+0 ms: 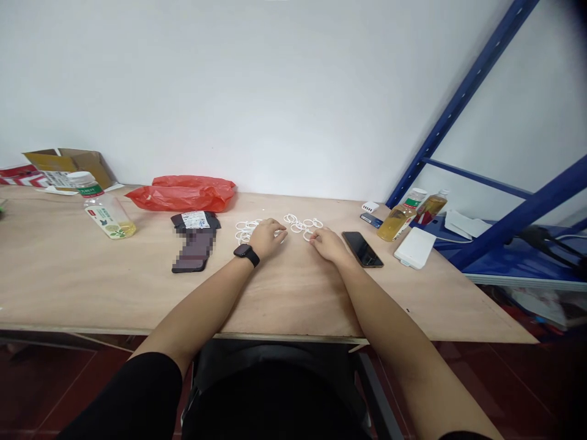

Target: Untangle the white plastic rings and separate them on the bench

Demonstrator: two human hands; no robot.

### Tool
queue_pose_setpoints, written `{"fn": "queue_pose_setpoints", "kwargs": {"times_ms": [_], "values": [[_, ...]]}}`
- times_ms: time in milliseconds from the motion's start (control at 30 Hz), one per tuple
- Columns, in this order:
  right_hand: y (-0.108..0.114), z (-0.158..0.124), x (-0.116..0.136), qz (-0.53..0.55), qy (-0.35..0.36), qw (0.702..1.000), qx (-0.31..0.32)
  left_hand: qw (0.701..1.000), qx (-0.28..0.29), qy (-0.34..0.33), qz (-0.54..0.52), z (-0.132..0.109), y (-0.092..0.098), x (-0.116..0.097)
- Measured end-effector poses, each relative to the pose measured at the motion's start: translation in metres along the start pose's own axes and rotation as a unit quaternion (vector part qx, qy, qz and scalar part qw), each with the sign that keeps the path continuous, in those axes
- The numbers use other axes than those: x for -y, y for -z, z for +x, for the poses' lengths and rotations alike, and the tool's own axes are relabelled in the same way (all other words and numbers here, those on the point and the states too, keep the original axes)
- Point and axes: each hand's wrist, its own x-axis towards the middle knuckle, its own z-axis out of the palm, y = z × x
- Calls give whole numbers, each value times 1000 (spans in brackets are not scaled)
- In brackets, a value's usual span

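Two loose groups of thin white rings lie on the wooden table, a left group (243, 227) and a right group (298, 223). My left hand (267, 239), with a black watch (246, 252) on its wrist, is beside the left group and partly covers it. Its fingers are bent, and a bit of white ring shows at the fingertips. At the near edge of the right group, my right hand (329, 245) has thumb and fingers pinched on a white ring (307, 234). The fingertips of both hands are small in view.
A phone (362, 249), a white power bank (415, 248) and tea bottles (398, 221) stand or lie at right, near a blue rack (463, 91). At left are a dark package (195, 244), a red plastic bag (183, 194), another bottle (107, 214) and a cardboard box (87, 165).
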Motion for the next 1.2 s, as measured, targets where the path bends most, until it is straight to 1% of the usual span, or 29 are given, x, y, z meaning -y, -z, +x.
{"fn": "queue_pose_setpoints", "kwargs": {"times_ms": [67, 133, 200, 300, 367, 467, 533, 667, 833, 1000, 1133, 1200], "values": [[-2, -4, 13, 59, 77, 995, -31, 990, 1, 58, -130, 1, -7, -2], [-6, -8, 26, 109, 135, 983, -59, 963, 10, 115, -244, 2, -13, -3], [-9, -11, 36, 137, 154, 976, -75, 939, 9, 144, -313, 3, -17, -3], [-12, -14, 43, 160, 168, 970, -73, 919, -4, 155, -362, 4, -18, -3], [-13, -14, 43, 201, 153, 965, -76, 912, 2, 155, -381, 4, -17, -4], [-14, -13, 40, 272, 89, 953, -104, 909, 15, 149, -390, 3, -17, -7], [-14, -11, 38, 289, 68, 948, -114, 907, 19, 142, -395, 3, -17, -8], [-13, -9, 37, 294, 87, 946, -110, 904, 31, 128, -406, 2, -16, -12], [-15, -5, 34, 353, 103, 924, -103, 899, 30, 122, -419, 1, -13, -17], [-20, -1, 31, 434, 75, 894, -88, 891, 14, 146, -429, 1, -11, -18], [-20, -3, 35, 441, 73, 890, -84, 879, 15, 161, -449, 2, -12, -16], [-19, -5, 37, 441, 72, 890, -88, 879, 20, 160, -450, 2, -12, -16]]}}
